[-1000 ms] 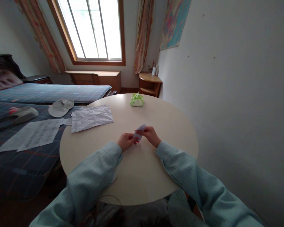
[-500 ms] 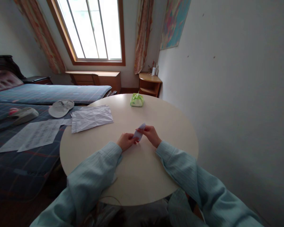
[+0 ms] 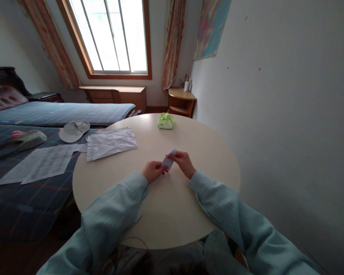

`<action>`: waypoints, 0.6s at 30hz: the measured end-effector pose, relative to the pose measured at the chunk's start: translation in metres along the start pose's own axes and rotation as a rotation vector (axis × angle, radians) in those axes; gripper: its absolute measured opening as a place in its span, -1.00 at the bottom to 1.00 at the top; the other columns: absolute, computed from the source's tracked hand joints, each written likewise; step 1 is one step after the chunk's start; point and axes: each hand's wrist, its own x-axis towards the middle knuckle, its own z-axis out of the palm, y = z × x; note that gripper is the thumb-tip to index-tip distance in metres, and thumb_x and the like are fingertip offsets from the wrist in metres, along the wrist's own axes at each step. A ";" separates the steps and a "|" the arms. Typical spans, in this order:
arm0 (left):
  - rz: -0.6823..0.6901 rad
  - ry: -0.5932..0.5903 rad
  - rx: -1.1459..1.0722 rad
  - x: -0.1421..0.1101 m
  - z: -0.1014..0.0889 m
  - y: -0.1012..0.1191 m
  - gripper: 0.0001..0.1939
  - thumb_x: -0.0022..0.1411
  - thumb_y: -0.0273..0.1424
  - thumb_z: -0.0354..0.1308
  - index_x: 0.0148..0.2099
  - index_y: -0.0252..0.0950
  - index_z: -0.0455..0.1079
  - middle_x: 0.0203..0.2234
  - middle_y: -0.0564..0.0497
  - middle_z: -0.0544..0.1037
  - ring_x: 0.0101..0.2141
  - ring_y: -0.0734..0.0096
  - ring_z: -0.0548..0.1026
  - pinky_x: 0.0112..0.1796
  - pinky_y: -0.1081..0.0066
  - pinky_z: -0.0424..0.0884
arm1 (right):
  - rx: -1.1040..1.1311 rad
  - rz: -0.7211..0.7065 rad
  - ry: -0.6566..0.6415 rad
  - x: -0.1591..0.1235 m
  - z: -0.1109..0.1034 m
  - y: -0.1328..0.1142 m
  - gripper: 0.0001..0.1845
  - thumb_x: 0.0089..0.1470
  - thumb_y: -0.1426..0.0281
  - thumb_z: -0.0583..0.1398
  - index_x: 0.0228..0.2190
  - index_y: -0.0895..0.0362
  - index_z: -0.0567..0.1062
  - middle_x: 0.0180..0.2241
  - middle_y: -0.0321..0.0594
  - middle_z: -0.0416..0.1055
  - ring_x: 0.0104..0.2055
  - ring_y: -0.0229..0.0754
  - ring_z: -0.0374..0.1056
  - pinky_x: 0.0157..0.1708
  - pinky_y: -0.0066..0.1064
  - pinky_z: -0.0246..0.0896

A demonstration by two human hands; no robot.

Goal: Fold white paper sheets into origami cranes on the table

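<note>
A small folded white paper (image 3: 167,162) is held between my two hands, tilted, above the middle of the round table (image 3: 206,141). My left hand (image 3: 153,170) is closed on its lower left end, with thumb and fingers pinching it. At the paper's upper right end, my right hand (image 3: 184,162) is closed in a pinch. Some of the fingers on both hands are hidden behind the paper or under the hand.
Creased white paper sheets (image 3: 111,143) lie on the table's left side. A green and white tissue pack (image 3: 166,121) stands at the far edge. On the bed to the left are printed sheets (image 3: 48,162) and a pale cap (image 3: 74,131). A white wall (image 3: 289,126) runs along the right.
Almost nothing differs. Both hands keep their grip on the folded paper, with only a very slight shift of the right fingers.
</note>
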 end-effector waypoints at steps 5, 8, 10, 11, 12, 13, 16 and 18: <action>-0.008 0.005 0.005 -0.001 0.000 0.002 -0.69 0.01 -0.27 0.01 -0.45 -0.41 0.45 -0.67 0.01 0.47 -0.62 0.52 0.38 -0.53 0.56 0.28 | 0.000 -0.004 0.013 0.000 0.000 -0.001 -0.65 -0.26 0.16 0.21 -0.53 0.22 0.49 -0.56 -0.26 0.38 -0.49 -0.28 0.23 -0.47 -0.44 0.13; -0.015 0.010 0.027 -0.001 -0.001 0.003 -0.69 0.01 -0.27 0.00 -0.46 -0.41 0.45 -0.68 0.02 0.47 -0.62 0.52 0.38 -0.53 0.56 0.28 | 0.001 -0.013 0.020 0.001 -0.001 -0.001 -0.62 -0.25 0.13 0.19 -0.47 0.21 0.49 -0.54 -0.25 0.39 -0.48 -0.28 0.23 -0.47 -0.45 0.13; -0.010 0.006 0.037 -0.001 -0.002 0.003 -0.69 0.01 -0.27 0.00 -0.46 -0.40 0.45 -0.68 0.02 0.47 -0.61 0.51 0.39 -0.53 0.56 0.28 | -0.012 -0.027 0.028 0.001 -0.002 -0.001 -0.61 -0.25 0.13 0.19 -0.49 0.21 0.49 -0.54 -0.26 0.38 -0.48 -0.29 0.23 -0.47 -0.45 0.13; -0.006 0.006 0.041 -0.001 -0.002 0.003 -0.69 0.01 -0.26 0.00 -0.45 -0.40 0.45 -0.68 0.02 0.47 -0.60 0.51 0.39 -0.52 0.56 0.28 | -0.022 -0.032 0.035 0.001 -0.002 -0.001 -0.62 -0.26 0.12 0.19 -0.51 0.21 0.49 -0.56 -0.27 0.38 -0.49 -0.29 0.22 -0.47 -0.45 0.13; -0.002 0.004 0.046 -0.001 -0.001 0.002 -0.69 0.01 -0.26 0.00 -0.45 -0.39 0.46 -0.67 0.02 0.47 -0.60 0.51 0.39 -0.52 0.56 0.28 | -0.035 -0.036 0.042 0.002 -0.003 -0.001 -0.62 -0.26 0.12 0.20 -0.53 0.21 0.49 -0.57 -0.27 0.37 -0.50 -0.29 0.22 -0.48 -0.45 0.12; 0.000 0.005 0.051 -0.001 -0.001 0.002 -0.69 0.02 -0.26 0.00 -0.45 -0.39 0.46 -0.67 0.02 0.48 -0.60 0.51 0.39 -0.52 0.56 0.28 | -0.048 -0.038 0.050 0.002 -0.003 -0.001 -0.62 -0.26 0.12 0.20 -0.54 0.21 0.49 -0.59 -0.28 0.36 -0.50 -0.29 0.21 -0.48 -0.45 0.12; 0.004 0.007 0.060 0.000 -0.001 0.000 -0.69 0.02 -0.26 0.00 -0.45 -0.39 0.46 -0.67 0.03 0.48 -0.61 0.51 0.39 -0.52 0.56 0.28 | -0.080 -0.045 0.076 0.001 -0.002 -0.001 -0.63 -0.26 0.12 0.20 -0.56 0.21 0.49 -0.61 -0.29 0.36 -0.49 -0.28 0.22 -0.49 -0.45 0.11; 0.003 0.009 0.062 0.000 0.000 -0.001 -0.69 0.02 -0.26 0.00 -0.45 -0.39 0.46 -0.67 0.03 0.48 -0.61 0.51 0.39 -0.52 0.56 0.28 | -0.074 -0.050 0.080 0.000 -0.002 -0.002 -0.64 -0.25 0.13 0.19 -0.55 0.21 0.49 -0.59 -0.27 0.37 -0.47 -0.27 0.23 -0.49 -0.45 0.11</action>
